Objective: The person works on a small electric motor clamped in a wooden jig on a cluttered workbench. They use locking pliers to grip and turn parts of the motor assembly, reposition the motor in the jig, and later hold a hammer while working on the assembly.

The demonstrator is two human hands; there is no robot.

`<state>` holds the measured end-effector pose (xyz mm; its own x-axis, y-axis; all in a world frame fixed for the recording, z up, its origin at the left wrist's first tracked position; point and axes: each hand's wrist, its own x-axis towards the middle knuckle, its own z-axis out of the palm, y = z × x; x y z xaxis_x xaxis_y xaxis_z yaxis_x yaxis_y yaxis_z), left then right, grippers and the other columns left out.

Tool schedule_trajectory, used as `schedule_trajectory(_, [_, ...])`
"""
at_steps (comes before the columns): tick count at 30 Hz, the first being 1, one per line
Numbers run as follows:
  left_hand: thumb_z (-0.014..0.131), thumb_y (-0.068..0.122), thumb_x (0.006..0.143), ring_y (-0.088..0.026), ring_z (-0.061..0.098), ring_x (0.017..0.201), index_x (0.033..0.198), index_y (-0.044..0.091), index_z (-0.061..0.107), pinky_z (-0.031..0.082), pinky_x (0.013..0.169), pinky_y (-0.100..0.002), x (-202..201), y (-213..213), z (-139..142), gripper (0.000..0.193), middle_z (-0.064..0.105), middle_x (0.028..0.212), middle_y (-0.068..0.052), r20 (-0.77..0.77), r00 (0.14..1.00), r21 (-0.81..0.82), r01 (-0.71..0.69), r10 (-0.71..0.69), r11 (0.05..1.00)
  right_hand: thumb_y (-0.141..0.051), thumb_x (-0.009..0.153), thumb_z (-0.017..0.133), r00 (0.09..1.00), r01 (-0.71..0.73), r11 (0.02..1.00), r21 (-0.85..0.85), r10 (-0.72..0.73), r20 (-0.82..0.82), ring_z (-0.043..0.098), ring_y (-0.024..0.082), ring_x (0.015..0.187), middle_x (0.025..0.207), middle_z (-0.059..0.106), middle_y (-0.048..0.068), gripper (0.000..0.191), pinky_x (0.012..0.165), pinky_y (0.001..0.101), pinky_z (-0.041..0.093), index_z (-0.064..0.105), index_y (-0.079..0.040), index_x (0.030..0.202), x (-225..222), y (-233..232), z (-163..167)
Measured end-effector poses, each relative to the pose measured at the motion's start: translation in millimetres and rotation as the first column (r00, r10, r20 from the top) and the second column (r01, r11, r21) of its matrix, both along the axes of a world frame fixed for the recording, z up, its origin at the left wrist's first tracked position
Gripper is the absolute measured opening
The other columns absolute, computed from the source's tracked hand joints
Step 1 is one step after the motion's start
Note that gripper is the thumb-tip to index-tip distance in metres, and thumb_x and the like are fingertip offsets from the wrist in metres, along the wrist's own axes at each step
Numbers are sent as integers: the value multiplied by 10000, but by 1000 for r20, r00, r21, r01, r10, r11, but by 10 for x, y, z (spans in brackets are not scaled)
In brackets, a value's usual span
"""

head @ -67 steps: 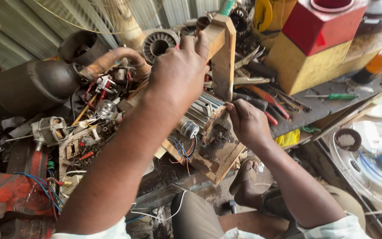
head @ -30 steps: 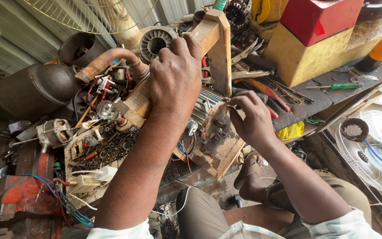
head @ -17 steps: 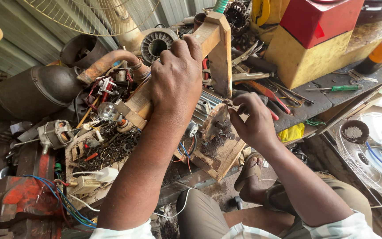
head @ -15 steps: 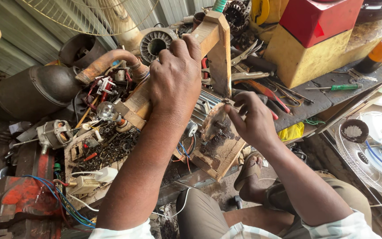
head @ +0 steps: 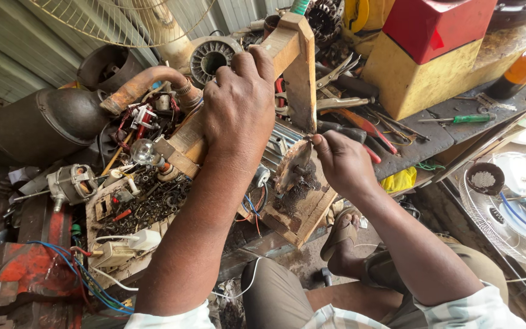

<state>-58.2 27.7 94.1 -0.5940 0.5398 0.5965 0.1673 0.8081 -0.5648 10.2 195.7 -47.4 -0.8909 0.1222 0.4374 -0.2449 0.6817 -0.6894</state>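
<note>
My left hand (head: 238,106) is wrapped over the top bar of a wooden frame (head: 293,61) that stands amid the clutter. My right hand (head: 342,161) is lower and to the right, its fingertips pinched together at the edge of a shallow wooden tray (head: 302,210) holding dark screws and small metal bits. What the fingertips pinch is too small to make out. A ribbed metal motor body (head: 281,140) lies partly hidden behind both hands.
Pliers and a green screwdriver (head: 458,119) lie on the dark bench at the right, beside a yellow and red box (head: 433,55). A tray of wires, switches and a bulb (head: 141,152) sits left. A fan grille (head: 506,207) rests lower right; my sandalled foot (head: 342,234) is below.
The view has moved in a little closer. My left hand stays on the frame; my right hand has kept working its fingertips at the tray's edge, shifting slightly.
</note>
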Motion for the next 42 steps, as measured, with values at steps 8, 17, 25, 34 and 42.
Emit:
schedule_trajectory(8, [683, 259, 910, -207, 677, 784, 1295, 9, 526, 588, 659, -335, -35, 4, -17, 485, 612, 1013, -107, -14, 1000, 38, 17, -17, 999, -221, 879, 681, 989, -123, 971, -207, 101, -110, 674, 273, 743, 921, 662, 109, 314, 665, 378, 533, 572, -16, 1090, 38, 11, 12])
schedule_trajectory(17, [683, 241, 912, -217, 675, 794, 1292, 6, 539, 580, 663, -348, -35, 2, -32, 470, 620, 1029, -114, -15, 1000, 66, 26, -25, 998, -201, 989, 706, 995, -55, 998, -15, 54, -78, 654, 224, 703, 824, 647, 110, 192, 666, 370, 522, 618, -31, 1010, -10, 31, 9])
schedule_trajectory(25, [689, 265, 900, -238, 684, 817, 1288, 0, 535, 588, 685, -360, -29, -2, -36, 495, 624, 1050, -125, 5, 999, 92, 48, -49, 995, -227, 1027, 668, 999, 6, 1000, 4, -6, 48, 668, 250, 739, 835, 671, 95, 194, 691, 375, 529, 622, -38, 1022, 40, 26, 42])
schedule_trajectory(34, [676, 237, 926, -216, 687, 795, 1278, 0, 531, 589, 662, -346, -16, -9, -11, 449, 621, 1025, -119, -10, 999, 62, 33, -33, 997, -241, 904, 728, 997, -72, 996, -60, 71, -24, 695, 267, 741, 892, 659, 114, 323, 691, 389, 537, 582, -6, 1071, 88, 27, 73])
schedule_trajectory(42, [677, 232, 909, -202, 663, 757, 1264, 10, 534, 573, 638, -325, -5, -4, 3, 442, 595, 947, -89, -33, 999, 51, 26, -24, 998, -210, 1025, 649, 995, -29, 997, 65, 35, -92, 704, 300, 800, 883, 674, 128, 159, 736, 395, 546, 643, -52, 1016, -1, -24, 74])
